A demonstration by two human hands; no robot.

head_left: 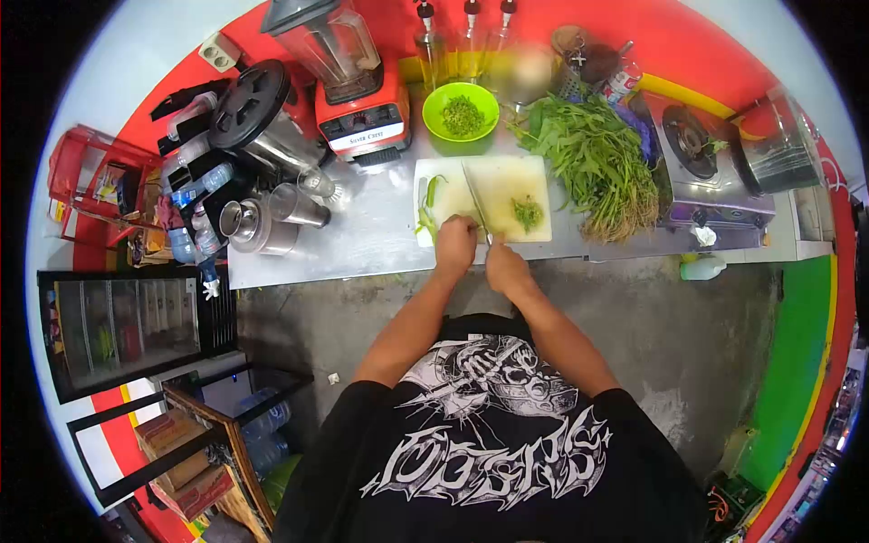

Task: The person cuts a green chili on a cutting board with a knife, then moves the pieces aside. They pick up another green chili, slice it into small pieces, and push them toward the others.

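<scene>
At the chopping board, cutting seems underway: the knife is gripped by the right hand, fingers closed; the left hand's curled fingers, contents unclear, must be kept clear.

- "Silver Crest" is showing on the white front strip of the red blender base.
- Jagged white lettering is spanning the black short-sleeved shirt, too stylised to read surely.
- The clear plastic bottle is bearing a red label, too small to read.
</scene>
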